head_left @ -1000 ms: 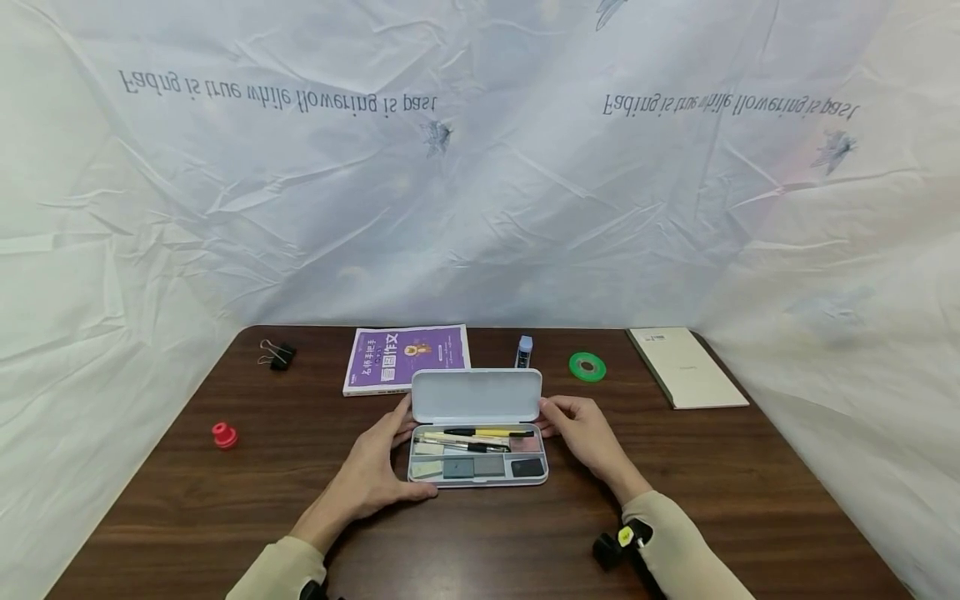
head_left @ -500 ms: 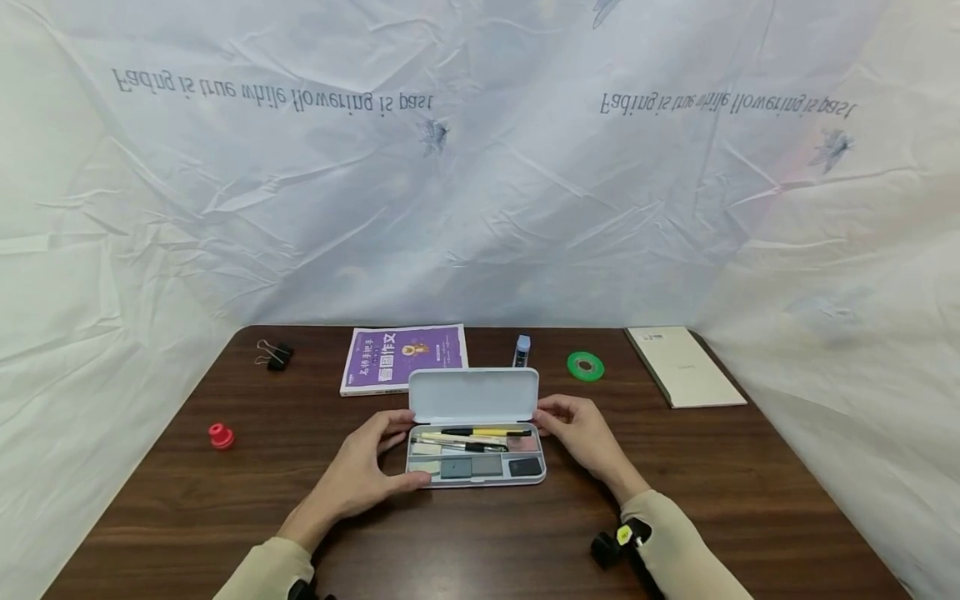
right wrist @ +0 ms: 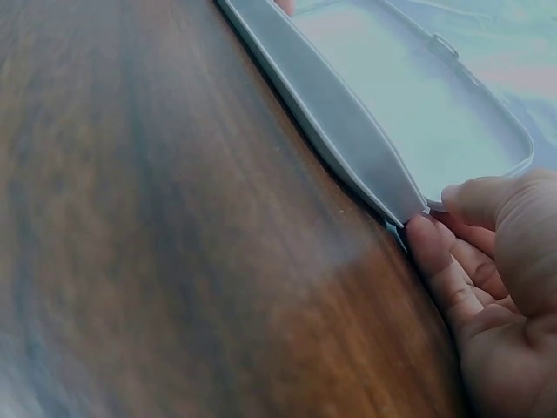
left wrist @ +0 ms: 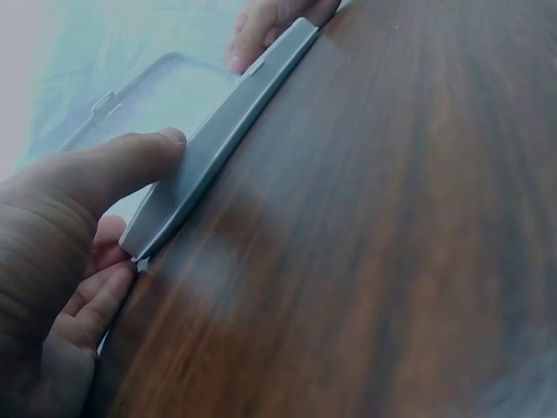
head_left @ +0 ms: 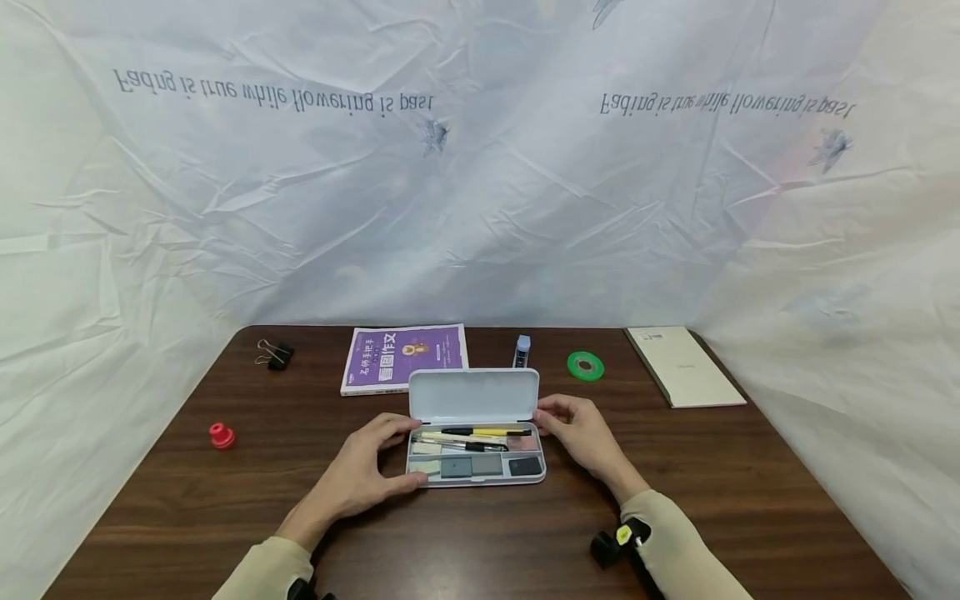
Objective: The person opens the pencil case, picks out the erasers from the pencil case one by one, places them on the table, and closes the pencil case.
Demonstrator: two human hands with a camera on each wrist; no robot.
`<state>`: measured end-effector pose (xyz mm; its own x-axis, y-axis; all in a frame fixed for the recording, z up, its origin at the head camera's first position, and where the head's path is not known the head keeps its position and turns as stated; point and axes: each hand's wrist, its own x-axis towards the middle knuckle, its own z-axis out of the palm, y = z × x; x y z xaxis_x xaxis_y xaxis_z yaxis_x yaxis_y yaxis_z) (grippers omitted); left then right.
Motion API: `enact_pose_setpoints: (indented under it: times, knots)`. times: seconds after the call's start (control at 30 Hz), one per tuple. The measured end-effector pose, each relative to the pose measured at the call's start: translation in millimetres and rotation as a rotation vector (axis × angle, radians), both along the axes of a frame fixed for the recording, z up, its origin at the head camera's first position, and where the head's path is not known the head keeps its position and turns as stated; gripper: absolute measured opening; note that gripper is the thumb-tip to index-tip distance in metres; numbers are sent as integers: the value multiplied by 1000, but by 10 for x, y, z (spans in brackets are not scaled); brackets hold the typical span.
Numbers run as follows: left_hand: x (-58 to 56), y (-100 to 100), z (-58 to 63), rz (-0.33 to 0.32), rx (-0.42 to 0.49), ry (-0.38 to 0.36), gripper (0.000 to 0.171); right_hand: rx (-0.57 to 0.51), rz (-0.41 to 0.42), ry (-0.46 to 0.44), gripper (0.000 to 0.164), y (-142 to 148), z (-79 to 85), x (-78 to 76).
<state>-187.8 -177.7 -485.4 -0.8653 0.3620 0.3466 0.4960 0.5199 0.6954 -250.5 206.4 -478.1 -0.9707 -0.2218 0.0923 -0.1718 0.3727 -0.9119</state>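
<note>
A pale grey pencil case (head_left: 480,482) lies on the table with its lid (head_left: 474,395) raised at the back. Inside are a yellow-and-black pen (head_left: 491,432), a clear pen with a black grip (head_left: 487,447) and several small blocks, among them a black block (head_left: 525,467). My left hand (head_left: 352,471) grips the case's left end, thumb on the front wall and fingers by the rear corner. At the right end, my right hand (head_left: 583,433) has its thumb at the lid's lower corner and its curled fingers against the case's side, as the right wrist view shows.
Behind the case lie a purple book (head_left: 408,358), a blue glue stick (head_left: 522,351) and a green tape roll (head_left: 585,366). A cream notebook (head_left: 686,367) is at the far right. On the left are a black binder clip (head_left: 280,357) and a small red knob-shaped piece (head_left: 222,435).
My left hand has shifted slightly left, its thumb drawing back along the front edge and its fingertips coming round to the rear left corner. The right hand and the raised lid look nearly unchanged.
</note>
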Motion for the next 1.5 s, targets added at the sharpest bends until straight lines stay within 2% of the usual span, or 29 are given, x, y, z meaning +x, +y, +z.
enact_pose_setpoints:
  times: [0.3,0.57,0.67,0.87,1.07,1.37,1.5]
  knots:
    - [-1,3,-1,7,-7,-9,73,-69,42,21,23,42,8,-16]
    - [-5,17,-2,5,0,-23,74,-122,-99,168,32,99,123,45]
    - [-11,15,-2,9,-8,-26,75,-151,-69,221,34,107,173,67]
    - [-21,6,-5,15,-14,-34,75,-152,58,315,33,55,299,110]
    - [-4,2,-12,10,10,-32,75,-73,164,349,40,-14,376,142]
    - [-5,15,-2,6,14,-26,74,169,277,312,47,81,400,100]
    - [-3,3,4,8,9,-32,74,265,338,301,45,117,407,54]
